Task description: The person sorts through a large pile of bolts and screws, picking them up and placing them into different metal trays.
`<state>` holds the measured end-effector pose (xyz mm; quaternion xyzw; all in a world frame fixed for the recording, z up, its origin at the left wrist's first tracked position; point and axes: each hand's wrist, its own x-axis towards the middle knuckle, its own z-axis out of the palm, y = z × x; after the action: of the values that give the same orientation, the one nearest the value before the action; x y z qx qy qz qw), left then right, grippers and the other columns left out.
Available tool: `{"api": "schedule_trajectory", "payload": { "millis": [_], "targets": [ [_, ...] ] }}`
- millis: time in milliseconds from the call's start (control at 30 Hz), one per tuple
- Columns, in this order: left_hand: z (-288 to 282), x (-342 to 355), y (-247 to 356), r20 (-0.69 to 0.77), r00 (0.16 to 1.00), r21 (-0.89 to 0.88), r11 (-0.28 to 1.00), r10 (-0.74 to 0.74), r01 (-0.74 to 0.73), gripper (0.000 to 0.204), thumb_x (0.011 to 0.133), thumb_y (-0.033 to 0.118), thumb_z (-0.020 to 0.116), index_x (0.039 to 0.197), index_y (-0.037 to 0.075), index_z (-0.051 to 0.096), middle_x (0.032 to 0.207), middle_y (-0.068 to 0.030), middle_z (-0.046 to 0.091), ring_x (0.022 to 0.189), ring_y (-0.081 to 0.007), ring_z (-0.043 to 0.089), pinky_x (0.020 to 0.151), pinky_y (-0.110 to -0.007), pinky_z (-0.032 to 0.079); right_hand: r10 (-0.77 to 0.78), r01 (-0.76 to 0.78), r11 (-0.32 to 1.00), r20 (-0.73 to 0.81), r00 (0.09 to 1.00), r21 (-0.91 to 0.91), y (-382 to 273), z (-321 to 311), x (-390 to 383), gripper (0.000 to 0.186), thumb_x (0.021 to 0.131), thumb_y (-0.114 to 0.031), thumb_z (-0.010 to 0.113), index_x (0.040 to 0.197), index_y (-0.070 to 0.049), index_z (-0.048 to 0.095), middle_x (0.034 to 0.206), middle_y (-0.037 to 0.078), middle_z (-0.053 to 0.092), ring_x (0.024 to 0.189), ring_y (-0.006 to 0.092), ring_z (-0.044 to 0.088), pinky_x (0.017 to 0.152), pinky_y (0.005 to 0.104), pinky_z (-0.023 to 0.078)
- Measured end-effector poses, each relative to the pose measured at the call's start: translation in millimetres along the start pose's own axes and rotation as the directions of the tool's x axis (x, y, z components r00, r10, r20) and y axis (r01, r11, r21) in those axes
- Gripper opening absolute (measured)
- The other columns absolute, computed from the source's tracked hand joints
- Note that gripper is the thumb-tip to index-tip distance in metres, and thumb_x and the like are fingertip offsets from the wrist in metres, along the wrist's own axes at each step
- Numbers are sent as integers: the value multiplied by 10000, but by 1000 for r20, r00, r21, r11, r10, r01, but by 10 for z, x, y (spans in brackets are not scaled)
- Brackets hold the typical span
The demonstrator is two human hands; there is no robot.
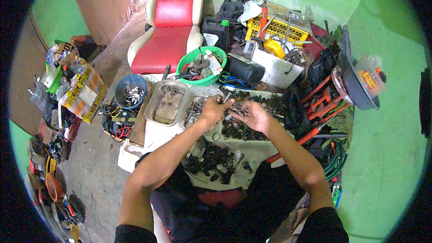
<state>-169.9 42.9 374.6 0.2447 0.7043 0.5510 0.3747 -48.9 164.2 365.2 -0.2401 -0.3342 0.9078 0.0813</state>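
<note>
Over the middle of the white work surface (257, 146), my two hands are close together. Fingers of my left hand (213, 111) are closed in a pinch on a small metal bolt (227, 96). Turned partly palm up, my right hand (255, 118) has its fingers curled round several small dark metal pieces (239, 107); their exact kind is too small to tell. Beside my left hand is a clear plastic container (182, 119) with bolts (194, 109) in it. A wide heap of small dark parts (243, 131) lies under and around my right hand.
Left of the bolts stands a scuffed clear tray (155, 113) with a few bits inside, then a blue basket (118, 96). A green basin (182, 69) sits beyond, before a red and white seat (173, 45). More dark parts (213, 161) lie nearest me. An orange-red metal stand (325, 89) is at right.
</note>
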Motion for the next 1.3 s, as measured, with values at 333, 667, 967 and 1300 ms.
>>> {"api": "schedule_trajectory", "payload": {
  "millis": [333,667,967,1300],
  "targets": [
    [-384,191,-89,-111,964,552,822,242,-143,413,716,294,709,938,-44,626,916,-247,631,891,-361,620,769,-417,482,53,-84,954,-114,992,-288,183,-46,257,93,882,-63,507,946,-8,545,892,80,566,832,191,564,748,366,516],
    [-458,153,-71,-94,989,498,866,111,-49,458,695,350,747,940,-21,635,753,-171,650,598,-235,620,571,-365,492,48,-92,951,-151,987,-295,212,-41,427,156,932,-130,429,1007,-18,508,933,89,560,869,183,558,774,339,505],
    [-434,153,-227,-25,996,141,986,88,-83,376,695,293,774,921,22,641,704,-69,618,524,-103,498,460,-287,420,7,2,979,47,999,-202,288,183,492,203,864,-10,411,1052,26,478,1058,128,533,1014,234,531,967,414,440],
    [-553,207,-207,-85,988,350,932,128,-91,385,662,207,752,968,5,634,877,-188,658,792,-269,648,708,-365,488,48,-51,980,-22,999,-192,257,204,463,174,846,-67,442,989,14,496,1005,149,554,919,262,548,883,434,461]
  ]
}}
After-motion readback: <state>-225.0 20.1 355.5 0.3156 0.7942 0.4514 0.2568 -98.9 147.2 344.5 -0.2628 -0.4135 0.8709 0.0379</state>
